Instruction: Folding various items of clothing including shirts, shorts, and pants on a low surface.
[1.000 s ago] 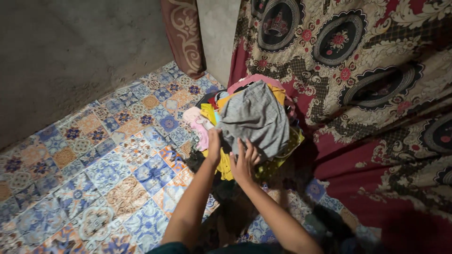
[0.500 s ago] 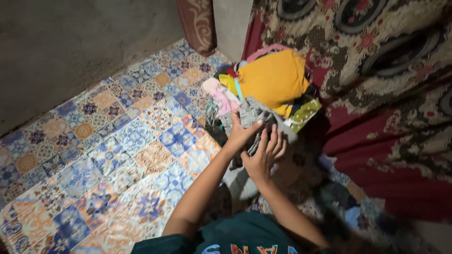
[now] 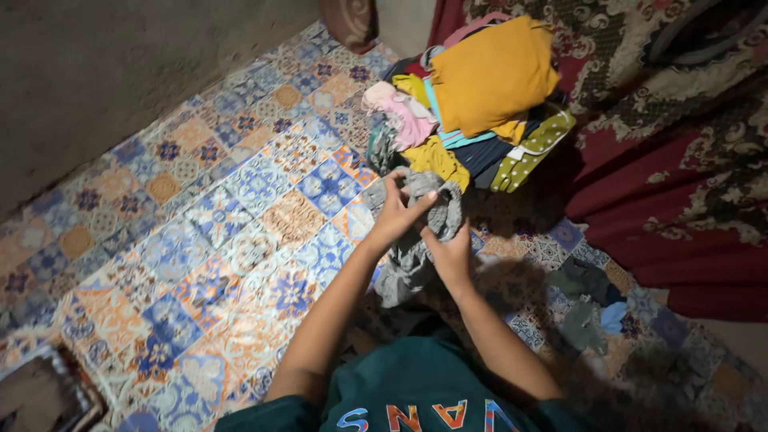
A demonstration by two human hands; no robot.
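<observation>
Right now both hands are up off the floor with one piece of clothing between them. Nearest the camera, the dark green shirt [image 3: 416,400] fills the bottom edge, and the two forearms run up from it. The left hand [image 3: 398,210] has its fingers curled around the top of a grey garment [image 3: 416,232], thumb and forefinger pinching a fold; the right hand [image 3: 450,250] grips the same cloth from below, fingers closed into it. The garment hangs bunched between them, its tail drooping toward the patterned tile floor [image 3: 240,232], held just in front of the clothes pile [image 3: 472,112].

By the look of it, the step in hand is sorting out this one grey piece: finding its edges. The next move, I'd judge, calls for spreading the hands apart along a seam so the cloth opens flat rather than staying wadded.

Further off, the pile is topped by a mustard yellow garment [image 3: 492,72], with a pink one [image 3: 400,120] at its left. Behind it hangs a red patterned cloth [image 3: 688,160], and a bare grey wall [image 3: 120,72] runs along the left.
</observation>
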